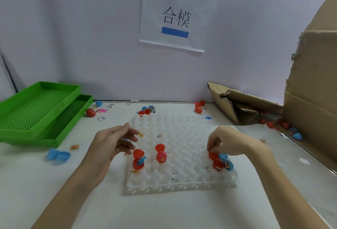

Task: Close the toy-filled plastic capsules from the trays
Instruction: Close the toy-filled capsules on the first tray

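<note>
While white table [54, 188] spreads, left hand [109, 142] relaxed, right hand [229, 142] pinching red capsule [216, 161]

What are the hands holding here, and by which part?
The right hand pinches the raised upper half of an open red capsule on the white tray. The left hand holds nothing, fingers loosely spread.

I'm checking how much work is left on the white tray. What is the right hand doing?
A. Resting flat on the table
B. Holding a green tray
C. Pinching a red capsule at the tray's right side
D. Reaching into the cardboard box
C: the right hand has its fingertips curled down onto the red capsule at the right side of the white tray, next to a blue capsule.
</note>
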